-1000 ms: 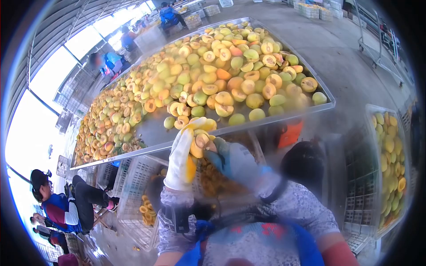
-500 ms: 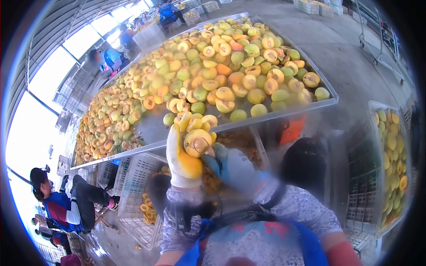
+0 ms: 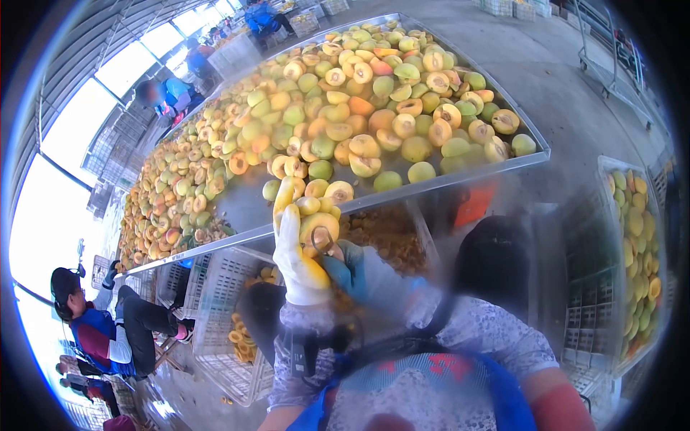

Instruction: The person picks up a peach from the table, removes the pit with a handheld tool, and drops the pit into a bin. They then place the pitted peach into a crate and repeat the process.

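My left hand (image 3: 296, 262), in a white glove stained yellow, is closed around a yellow peach half (image 3: 321, 226), its cut face turned toward me. The pit area sits in the middle of that face. My right hand (image 3: 363, 271), in a blue-grey glove, is closed just beside it on a tool with a thin curved metal loop (image 3: 315, 238), which lies against the cut face. The tool's handle is hidden in my fingers. Just beyond my hands, whole and halved peaches (image 3: 345, 129) are heaped on a metal-rimmed table (image 3: 445, 188).
Below the table edge stand a white crate (image 3: 215, 316) with peach halves and another container (image 3: 388, 241) with brownish pieces. A crate of peaches (image 3: 632, 244) is at my right. A seated person (image 3: 93, 327) is at the left; other people work farther back.
The left hand's fingers have shifted a little around the peach half. The metal loop has changed its angle at the cut face, and the right hand stays close beside it.
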`<state>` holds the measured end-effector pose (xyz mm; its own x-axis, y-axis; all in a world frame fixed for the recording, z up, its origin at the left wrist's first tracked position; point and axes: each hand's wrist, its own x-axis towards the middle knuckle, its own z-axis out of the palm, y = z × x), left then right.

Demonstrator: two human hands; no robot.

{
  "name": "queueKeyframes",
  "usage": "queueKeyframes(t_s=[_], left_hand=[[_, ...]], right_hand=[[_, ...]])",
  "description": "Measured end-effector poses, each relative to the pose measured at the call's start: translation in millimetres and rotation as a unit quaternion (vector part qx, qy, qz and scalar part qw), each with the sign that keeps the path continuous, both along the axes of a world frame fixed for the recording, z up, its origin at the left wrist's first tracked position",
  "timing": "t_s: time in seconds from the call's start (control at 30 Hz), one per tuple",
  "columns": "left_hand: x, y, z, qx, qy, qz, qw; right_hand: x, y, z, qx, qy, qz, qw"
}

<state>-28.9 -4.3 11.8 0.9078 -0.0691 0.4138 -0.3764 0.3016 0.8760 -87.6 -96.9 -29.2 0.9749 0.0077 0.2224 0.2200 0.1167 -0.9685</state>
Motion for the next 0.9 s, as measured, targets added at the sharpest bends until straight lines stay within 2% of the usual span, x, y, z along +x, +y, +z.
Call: queueKeyframes(t_s=[0.1, 0.2, 0.3, 0.4, 0.5, 0.53, 0.6, 0.63, 0.7, 0.73, 0.8, 0.83, 0.9], left_hand=[[-5.8, 4.5, 13.9, -0.108, 0.080, -0.094, 0.986], [-2.1, 17.1, 18.5, -0.044, 0.120, -0.182, 0.975], [-3.7, 25.4, 28.6, 0.137, 0.087, -0.156, 0.974], [0.5, 29.3, 27.9, 0.109, 0.141, -0.138, 0.974], [-7.3, 16.3, 23.7, 0.037, 0.202, -0.069, 0.976], [-7.3, 11.1, 22.9, 0.012, 0.215, -0.039, 0.976], [-6.9, 11.2, 20.7, -0.018, 0.192, -0.064, 0.979], [-7.2, 12.3, 19.4, -0.033, 0.182, -0.076, 0.980], [1.8, 21.3, 23.0, 0.064, 0.161, -0.112, 0.978], [4.5, 25.9, 24.1, 0.114, 0.152, -0.129, 0.973], [5.7, 27.8, 23.3, 0.114, 0.153, -0.137, 0.972], [5.6, 28.3, 22.1, 0.113, 0.153, -0.141, 0.972], [1.3, 27.0, 16.8, 0.035, 0.168, -0.146, 0.974]], right_hand=[[0.6, 2.3, -4.0, -0.039, -0.045, -0.028, 0.998], [6.7, -5.1, -11.7, -0.118, -0.038, -0.025, 0.992], [4.6, -13.2, -5.1, -0.232, -0.001, -0.014, 0.973], [8.3, -3.8, -18.2, -0.242, -0.029, -0.037, 0.969], [3.0, 14.5, -16.8, -0.045, -0.069, -0.049, 0.995], [1.8, 14.6, -15.0, -0.031, -0.063, -0.041, 0.997], [-2.3, 13.4, -11.0, -0.004, -0.046, -0.021, 0.999], [-4.0, 9.5, -7.5, -0.065, -0.009, -0.007, 0.998], [-5.1, 0.2, -1.0, -0.181, 0.064, 0.022, 0.981], [-4.8, 0.7, -2.0, -0.173, 0.074, 0.038, 0.981], [-2.6, -0.2, -4.0, -0.160, 0.092, 0.068, 0.980], [-4.1, 3.1, -6.6, -0.090, 0.085, 0.077, 0.989], [-9.1, 12.0, -10.9, 0.016, 0.079, 0.093, 0.992]])
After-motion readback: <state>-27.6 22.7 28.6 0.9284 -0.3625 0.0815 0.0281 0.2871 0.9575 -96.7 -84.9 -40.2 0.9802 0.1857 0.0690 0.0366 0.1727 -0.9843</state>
